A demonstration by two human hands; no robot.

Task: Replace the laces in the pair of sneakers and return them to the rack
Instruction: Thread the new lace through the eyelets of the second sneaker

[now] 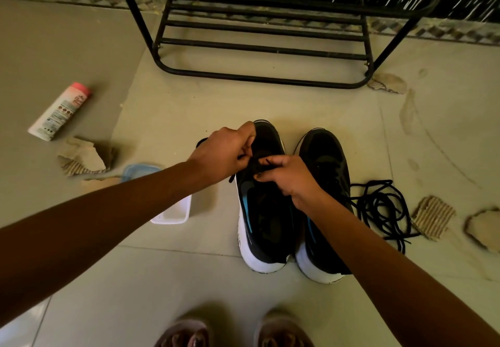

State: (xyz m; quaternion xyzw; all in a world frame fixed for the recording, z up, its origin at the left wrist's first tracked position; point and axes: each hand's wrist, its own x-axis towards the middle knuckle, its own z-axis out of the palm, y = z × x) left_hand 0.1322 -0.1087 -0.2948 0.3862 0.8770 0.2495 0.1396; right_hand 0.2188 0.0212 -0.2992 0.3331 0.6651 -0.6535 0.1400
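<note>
Two black sneakers with white soles and blue accents stand side by side on the floor, toes pointing away from me. Both hands work over the left sneaker [266, 211]. My left hand [226, 153] pinches a black lace at the sneaker's left eyelets. My right hand [286, 176] grips the lace's other end over the tongue. The right sneaker [326, 162] stands untouched. A loose black lace [381, 206] lies coiled on the floor to its right. The black metal shoe rack [259, 46] stands beyond the sneakers.
A white tube with a pink cap [61, 110] lies at the left. A clear plastic container [173, 211] sits under my left forearm. Torn cardboard pieces [433, 217] are scattered on the tiles. My sandalled feet [232, 330] are at the bottom.
</note>
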